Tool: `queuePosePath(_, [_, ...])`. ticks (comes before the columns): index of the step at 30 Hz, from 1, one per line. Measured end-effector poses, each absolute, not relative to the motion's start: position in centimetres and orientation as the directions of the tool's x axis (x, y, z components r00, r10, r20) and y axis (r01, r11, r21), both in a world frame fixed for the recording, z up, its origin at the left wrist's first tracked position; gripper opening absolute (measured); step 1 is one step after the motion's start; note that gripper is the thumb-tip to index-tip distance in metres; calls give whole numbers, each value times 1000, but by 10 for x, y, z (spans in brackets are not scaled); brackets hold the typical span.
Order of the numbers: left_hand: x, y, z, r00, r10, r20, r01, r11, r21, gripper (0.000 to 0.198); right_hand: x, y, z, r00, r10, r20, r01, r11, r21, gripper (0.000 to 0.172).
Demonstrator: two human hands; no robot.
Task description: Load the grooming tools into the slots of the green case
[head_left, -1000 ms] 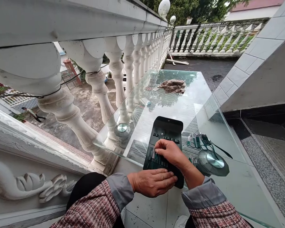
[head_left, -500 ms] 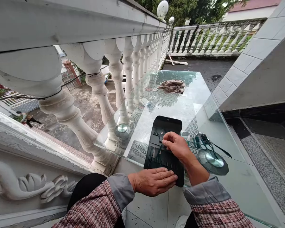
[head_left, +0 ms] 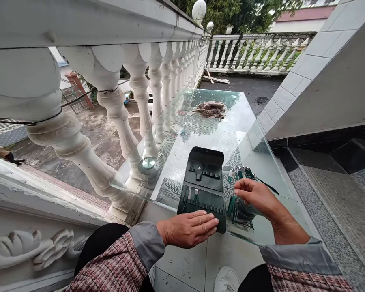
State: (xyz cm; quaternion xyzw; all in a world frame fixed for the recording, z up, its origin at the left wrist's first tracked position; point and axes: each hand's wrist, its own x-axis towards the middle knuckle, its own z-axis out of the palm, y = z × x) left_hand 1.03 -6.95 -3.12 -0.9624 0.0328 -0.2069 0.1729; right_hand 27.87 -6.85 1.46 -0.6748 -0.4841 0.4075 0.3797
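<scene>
A black manicure case (head_left: 204,180) lies unfolded on the glass table (head_left: 213,136), its elastic loops and small strap showing. Two slim tools (head_left: 196,194) are tucked into loops at its lower left. My left hand (head_left: 190,229) rests flat across the case's near edge, fingers stretched out. To the right, my right hand (head_left: 257,196) is raised beside a group of metal grooming tools (head_left: 240,172), some with dark grips. Its thumb and fingertips are pinched together; whether anything small sits between them is hidden.
A crumpled brown cloth (head_left: 210,109) lies farther back on the glass. A round metal table support (head_left: 148,164) shows at the left corner. White balusters (head_left: 121,117) run along the left, and a tiled wall (head_left: 304,77) stands at the right.
My right hand has moved right, off the case and over beside the loose tools. My left hand stays on the case's near edge. The whole view has shifted slightly.
</scene>
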Motion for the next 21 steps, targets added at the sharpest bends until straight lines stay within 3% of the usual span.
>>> queuePosePath(6, [11,-71,-30,921,-125,369,13,-937,-350,36,281,-68,5,248,968,-31,624,-184,-760,18])
queuePosePath(9, [10,-71,-31,936,-125,330,6,-929,-369,37,257,-66,10,235,971,50,579,-98,-809,22])
queuePosePath(13, [10,-69,-33,926,-151,347,-6,-923,-385,37,210,-59,13,68,995,-69,416,-91,-905,23])
queuePosePath(21, [9,-68,-34,925,-176,336,-29,-916,-401,38,177,-38,4,10,999,-50,552,-47,-832,14])
